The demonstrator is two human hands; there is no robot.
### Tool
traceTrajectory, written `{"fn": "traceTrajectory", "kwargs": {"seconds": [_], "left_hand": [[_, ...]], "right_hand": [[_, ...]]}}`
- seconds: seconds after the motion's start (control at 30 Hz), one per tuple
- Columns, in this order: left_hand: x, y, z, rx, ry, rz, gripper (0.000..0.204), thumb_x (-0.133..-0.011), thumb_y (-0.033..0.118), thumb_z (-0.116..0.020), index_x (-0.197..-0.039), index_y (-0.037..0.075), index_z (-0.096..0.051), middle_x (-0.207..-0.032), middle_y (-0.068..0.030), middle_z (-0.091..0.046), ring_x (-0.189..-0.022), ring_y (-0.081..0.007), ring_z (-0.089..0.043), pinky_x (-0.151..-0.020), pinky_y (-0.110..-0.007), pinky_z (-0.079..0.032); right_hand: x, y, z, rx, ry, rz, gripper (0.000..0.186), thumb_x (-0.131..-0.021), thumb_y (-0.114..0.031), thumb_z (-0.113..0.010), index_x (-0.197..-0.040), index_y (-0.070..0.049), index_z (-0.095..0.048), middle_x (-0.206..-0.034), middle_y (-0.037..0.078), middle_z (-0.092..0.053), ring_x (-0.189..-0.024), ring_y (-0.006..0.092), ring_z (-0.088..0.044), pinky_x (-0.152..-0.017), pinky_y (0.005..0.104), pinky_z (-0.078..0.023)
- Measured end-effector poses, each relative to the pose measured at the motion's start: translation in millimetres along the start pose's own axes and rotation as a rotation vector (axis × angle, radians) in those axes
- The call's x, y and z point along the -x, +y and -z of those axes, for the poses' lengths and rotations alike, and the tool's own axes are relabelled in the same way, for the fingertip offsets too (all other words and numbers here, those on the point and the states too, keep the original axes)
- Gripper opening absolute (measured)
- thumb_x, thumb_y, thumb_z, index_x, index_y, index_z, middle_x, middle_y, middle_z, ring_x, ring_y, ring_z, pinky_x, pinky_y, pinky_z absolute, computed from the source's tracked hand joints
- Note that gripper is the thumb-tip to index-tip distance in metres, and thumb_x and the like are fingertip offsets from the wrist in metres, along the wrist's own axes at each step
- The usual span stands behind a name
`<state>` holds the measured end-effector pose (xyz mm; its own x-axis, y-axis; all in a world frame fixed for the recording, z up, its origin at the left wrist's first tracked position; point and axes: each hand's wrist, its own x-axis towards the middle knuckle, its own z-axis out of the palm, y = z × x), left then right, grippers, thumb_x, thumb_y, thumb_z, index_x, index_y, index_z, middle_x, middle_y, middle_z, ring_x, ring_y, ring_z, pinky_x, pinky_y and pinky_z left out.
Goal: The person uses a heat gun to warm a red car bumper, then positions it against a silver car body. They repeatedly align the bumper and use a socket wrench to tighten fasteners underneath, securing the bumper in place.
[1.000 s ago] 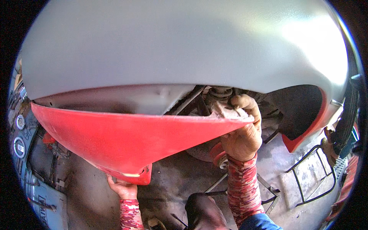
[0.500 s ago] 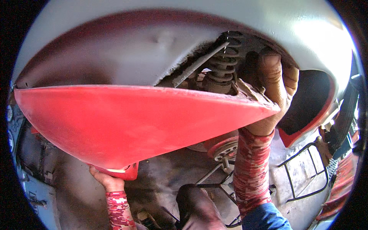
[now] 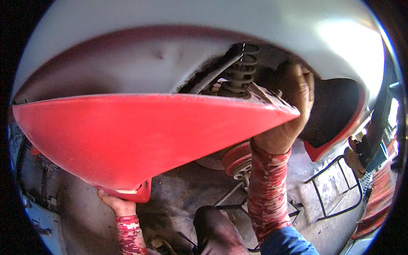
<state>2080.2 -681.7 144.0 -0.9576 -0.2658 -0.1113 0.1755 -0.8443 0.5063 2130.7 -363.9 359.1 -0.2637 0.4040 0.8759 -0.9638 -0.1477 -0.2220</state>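
Both hands [image 3: 282, 127] grip a red panel [image 3: 127, 136] hiding the coil spring [image 3: 240, 72].

You have a single view, from the head camera, sitting low and tilted up into the wheel arch [image 3: 140, 63], very near the red panel [image 3: 127, 136] that fills its middle; the fisheye bends the edges, and the floor [image 3: 182, 199] shows below.

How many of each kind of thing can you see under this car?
Red panel: 1
Grey fender: 1
Coil spring: 1
Brake hub: 1
Hands: 2, left hand, right hand
Total: 6
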Motion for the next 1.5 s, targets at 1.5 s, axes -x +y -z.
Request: {"fn": "traceTrajectory", "kwargs": {"seconds": [1.5], "left_hand": [[44.8, 31.5, 25.8, -0.144, -0.001, 0.250, 0.083, -0.084, 0.065, -0.061, -0.146, 0.017, -0.035, -0.145, -0.0103, -0.043, -0.127, -0.0315, -0.047, -0.105, -0.056, -0.037]], "right_hand": [[32.5, -66.8, -55.1, 0.101, 0.410, -0.323, 0.023, -0.099, -0.035, -0.057, -0.089, -0.014, -0.058, -0.064, -0.007, -0.037, -0.052, 0.0044, -0.028, -0.048, 0.0216, -0.025]]}}
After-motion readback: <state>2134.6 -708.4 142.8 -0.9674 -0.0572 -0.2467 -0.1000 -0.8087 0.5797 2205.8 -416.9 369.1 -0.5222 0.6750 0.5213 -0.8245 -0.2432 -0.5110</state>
